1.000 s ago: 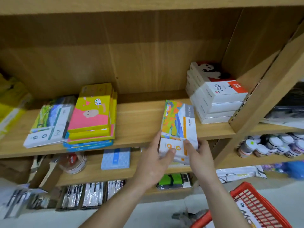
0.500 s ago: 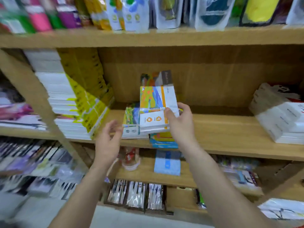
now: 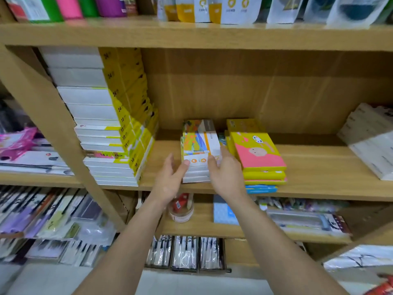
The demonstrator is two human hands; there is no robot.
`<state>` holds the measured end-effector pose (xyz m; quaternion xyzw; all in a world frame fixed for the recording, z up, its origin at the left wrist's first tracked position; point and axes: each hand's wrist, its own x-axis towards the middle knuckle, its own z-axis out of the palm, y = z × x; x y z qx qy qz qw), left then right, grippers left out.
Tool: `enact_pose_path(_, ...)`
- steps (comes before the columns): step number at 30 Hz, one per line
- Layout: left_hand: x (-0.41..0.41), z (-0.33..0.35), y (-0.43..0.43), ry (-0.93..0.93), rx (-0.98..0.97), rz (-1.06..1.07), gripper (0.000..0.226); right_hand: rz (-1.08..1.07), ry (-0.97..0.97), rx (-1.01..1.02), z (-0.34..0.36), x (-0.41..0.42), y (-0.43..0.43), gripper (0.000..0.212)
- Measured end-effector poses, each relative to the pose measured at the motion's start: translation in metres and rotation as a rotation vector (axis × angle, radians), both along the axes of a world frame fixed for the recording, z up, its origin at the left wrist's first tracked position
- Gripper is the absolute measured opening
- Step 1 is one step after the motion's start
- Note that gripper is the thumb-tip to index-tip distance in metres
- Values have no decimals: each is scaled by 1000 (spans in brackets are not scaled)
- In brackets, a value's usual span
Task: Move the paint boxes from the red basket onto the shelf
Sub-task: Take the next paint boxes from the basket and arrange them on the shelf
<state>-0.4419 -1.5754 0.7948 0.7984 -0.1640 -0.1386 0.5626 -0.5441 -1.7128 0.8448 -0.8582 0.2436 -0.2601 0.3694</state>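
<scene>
Colourful paint boxes point(image 3: 198, 143) lie on a white-edged stack on the wooden shelf point(image 3: 314, 167), left of a yellow-and-pink pile. My right hand point(image 3: 225, 173) holds the top boxes, thumb on the front of the lid and fingers along the right side. The thumb of my left hand point(image 3: 170, 179) touches the boxes' front left corner, and its fingers are stretched out beside the stack. A sliver of the red basket point(image 3: 382, 287) shows at the bottom right corner.
A tall leaning stack of white-and-yellow boxes point(image 3: 114, 128) fills the shelf's left end. The yellow-and-pink boxes point(image 3: 257, 154) sit tight against my right hand. White boxes point(image 3: 370, 141) lie at the far right. Lower shelves hold a tape jar point(image 3: 181, 209) and packaged brushes.
The paint boxes came down from mid-air onto the stack on the shelf. My left hand rose from below and now touches their front corner. The view shifted slightly left.
</scene>
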Motion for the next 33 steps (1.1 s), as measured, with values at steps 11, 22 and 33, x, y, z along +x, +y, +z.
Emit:
enact_pose_path(11, 4, -8, -58, -14, 22, -85, 43, -208, 83, -340, -50, -91, -82, 90)
enact_pose_path(22, -57, 0, -192, -149, 116, -262, 48, -404, 283, -445, -62, -144, -223, 116)
enact_pose_path(33, -129, 1, -321, -160, 121, -395, 57, -427, 231, -448, -64, -211, -318, 102)
